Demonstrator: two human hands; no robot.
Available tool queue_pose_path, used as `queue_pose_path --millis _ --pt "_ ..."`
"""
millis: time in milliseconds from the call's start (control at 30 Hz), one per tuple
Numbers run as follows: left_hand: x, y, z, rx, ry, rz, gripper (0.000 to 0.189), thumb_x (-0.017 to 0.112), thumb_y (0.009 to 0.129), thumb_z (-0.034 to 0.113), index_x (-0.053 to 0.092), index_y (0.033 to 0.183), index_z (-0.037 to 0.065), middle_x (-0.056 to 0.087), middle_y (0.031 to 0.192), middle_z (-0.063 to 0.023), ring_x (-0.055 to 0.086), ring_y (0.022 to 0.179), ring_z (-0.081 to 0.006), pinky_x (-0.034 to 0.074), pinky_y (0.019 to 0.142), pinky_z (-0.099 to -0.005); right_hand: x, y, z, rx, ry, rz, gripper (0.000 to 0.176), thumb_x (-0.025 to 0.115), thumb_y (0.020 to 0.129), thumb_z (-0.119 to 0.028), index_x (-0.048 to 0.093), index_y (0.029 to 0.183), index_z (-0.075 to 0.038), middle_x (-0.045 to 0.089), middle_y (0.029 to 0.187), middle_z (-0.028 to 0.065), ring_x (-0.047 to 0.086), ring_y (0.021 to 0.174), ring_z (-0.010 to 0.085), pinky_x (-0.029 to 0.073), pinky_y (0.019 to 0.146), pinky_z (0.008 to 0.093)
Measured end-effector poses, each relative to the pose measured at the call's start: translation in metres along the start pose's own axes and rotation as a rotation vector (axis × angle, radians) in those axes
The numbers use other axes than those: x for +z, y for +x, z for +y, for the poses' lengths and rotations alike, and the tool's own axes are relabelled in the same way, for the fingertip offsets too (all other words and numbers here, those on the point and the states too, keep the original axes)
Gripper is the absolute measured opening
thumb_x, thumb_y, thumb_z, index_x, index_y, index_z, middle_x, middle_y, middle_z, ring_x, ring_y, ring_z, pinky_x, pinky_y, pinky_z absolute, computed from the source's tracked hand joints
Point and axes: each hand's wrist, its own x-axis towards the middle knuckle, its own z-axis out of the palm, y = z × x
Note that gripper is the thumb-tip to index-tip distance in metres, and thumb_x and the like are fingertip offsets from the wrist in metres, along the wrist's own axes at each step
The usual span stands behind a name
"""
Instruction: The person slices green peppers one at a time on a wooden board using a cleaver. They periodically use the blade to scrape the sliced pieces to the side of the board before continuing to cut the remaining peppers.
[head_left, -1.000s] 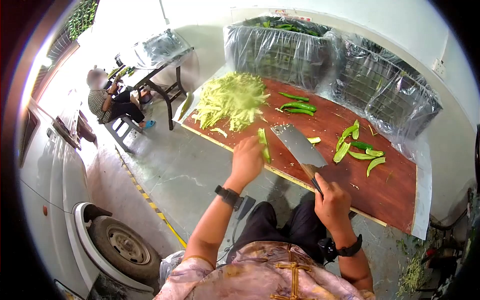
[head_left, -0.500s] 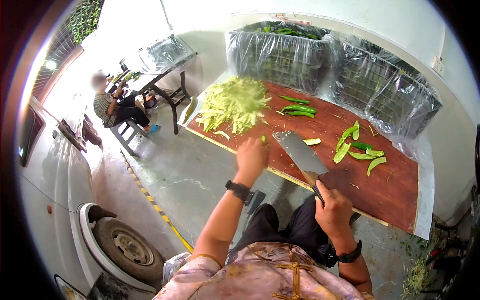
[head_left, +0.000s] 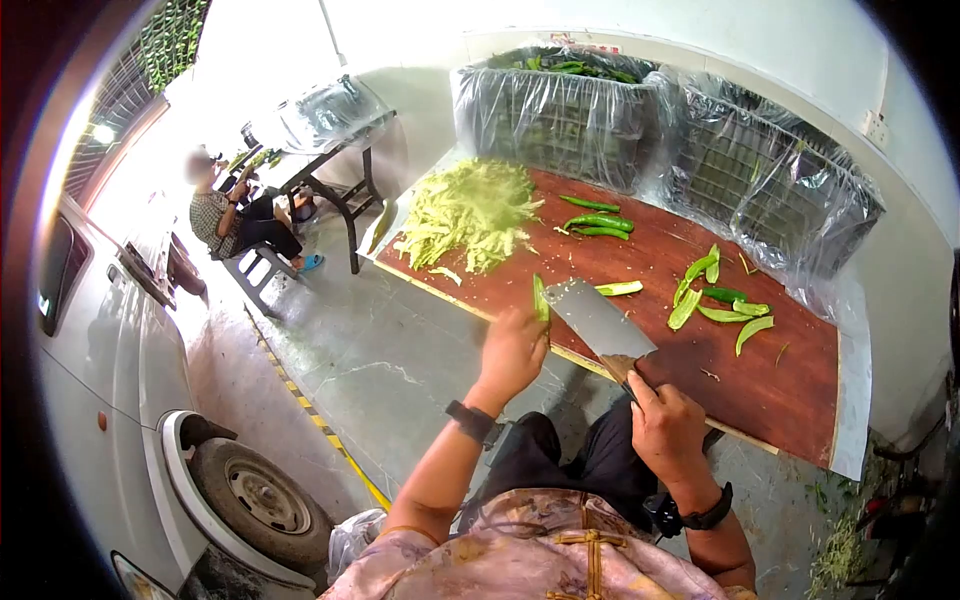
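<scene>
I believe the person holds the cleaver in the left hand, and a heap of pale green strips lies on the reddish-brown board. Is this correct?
Not quite: the head view shows the cleaver in the right hand; the left hand holds a piece of green pepper. The heap of pale green strips does lie on the reddish-brown board.

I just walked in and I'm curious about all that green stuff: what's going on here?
The person's right hand grips a cleaver; the left hand holds a green pepper piece close beside it. On the red-brown tabletop, a heap of pale green strips lies to the left, cut pepper pieces to the right, and three whole green peppers toward the back.
</scene>
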Motion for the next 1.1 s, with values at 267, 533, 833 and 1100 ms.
queue_pose_path --millis 267,533,833,1100 --pt "0.006 0.002 0.001 -0.067 0.181 0.095 0.023 0.075 0.077 0.026 0.068 0.091 0.01 0.061 0.087 -0.0038 0.056 0.087 -0.0263 0.042 0.076 -0.0398 -0.014 -0.003 -0.005 -0.086 -0.051 -0.037 0.04 0.071 0.078 -0.01 0.068 0.118 -0.012 0.054 0.075 0.0095 0.059 0.066 0.0291 0.048 0.058 0.0417" --pt "0.003 0.005 0.006 -0.075 0.118 0.13 0.028 0.074 0.076 0.026 0.065 0.095 0.008 0.06 0.082 -0.0062 0.055 0.084 -0.029 0.042 0.077 -0.0413 -0.042 0.003 -0.008 -0.128 -0.177 -0.171 0.042 0.067 0.079 -0.009 0.067 0.121 -0.014 0.052 0.075 0.0095 0.058 0.067 0.0287 0.047 0.059 0.0414" --pt "-0.011 0.02 -0.017 -0.021 0.052 -0.073 0.019 0.065 0.078 0.021 0.074 0.093 0.013 0.062 0.099 -0.0068 0.055 0.096 -0.0305 0.041 0.086 -0.0459 -0.043 0.009 -0.006 -0.145 -0.211 -0.231 0.046 0.06 0.078 -0.008 0.064 0.123 -0.012 0.056 0.081 0.0119 0.061 0.072 0.0296 0.051 0.06 0.0406" --pt "-0.006 0.029 -0.032 0.188 0.161 -0.038 0.023 0.067 0.08 0.026 0.074 0.098 0.013 0.065 0.112 -0.006 0.057 0.104 -0.0287 0.041 0.097 -0.0445 -0.064 -0.004 0.001 -0.188 -0.181 -0.209 0.046 0.065 0.074 -0.007 0.067 0.12 -0.012 0.052 0.078 0.0098 0.059 0.069 0.0284 0.049 0.059 0.0397"
